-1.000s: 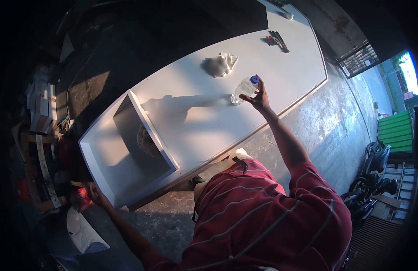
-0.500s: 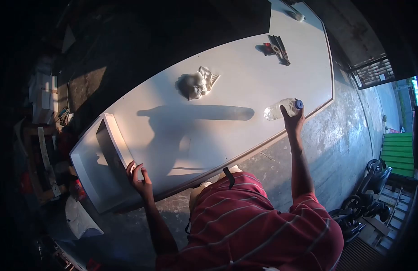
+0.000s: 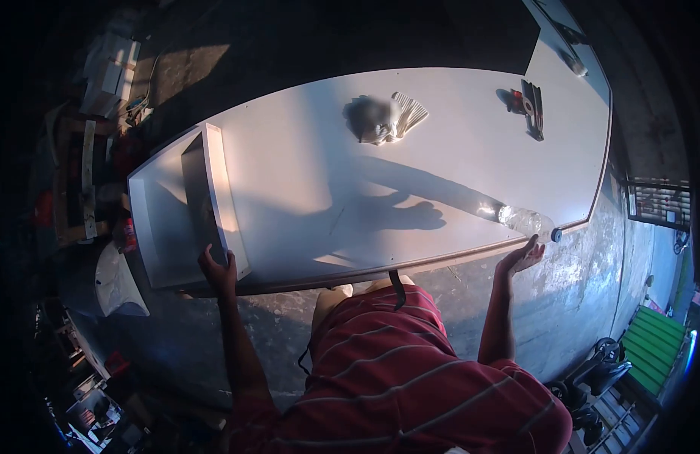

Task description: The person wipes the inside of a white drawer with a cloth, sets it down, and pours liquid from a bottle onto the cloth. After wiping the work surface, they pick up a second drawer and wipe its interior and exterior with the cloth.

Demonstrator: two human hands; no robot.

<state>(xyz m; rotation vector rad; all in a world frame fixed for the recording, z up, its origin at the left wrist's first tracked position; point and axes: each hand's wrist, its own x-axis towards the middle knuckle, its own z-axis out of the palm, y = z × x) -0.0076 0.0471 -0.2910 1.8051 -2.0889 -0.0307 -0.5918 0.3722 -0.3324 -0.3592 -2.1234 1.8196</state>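
At the left end of the white table (image 3: 304, 106), my left hand (image 3: 219, 272) has its fingers and thumb on either side of the raised wall of an open white box (image 3: 219, 181). A clear plastic bottle (image 3: 524, 221) with a blue cap rests by the table's front right edge, its cap towards that edge. Just below the bottle is my right hand (image 3: 521, 259), palm up and fingers apart, the fingertips close to the cap end. Shadows of the arm and hand stretch across the tabletop.
A bundled whitish striped cloth (image 3: 388, 119) lies near the table's far edge. Dark tools with a red part (image 3: 528, 110) are farther right. Wooden frames (image 3: 88, 178) stand on the left, a green panel (image 3: 653, 348) and a motorbike (image 3: 600, 371) at the right.
My right hand has let go of the bottle, which is now nearer the table's front right edge. My left hand has closed around the box wall. The view has turned.
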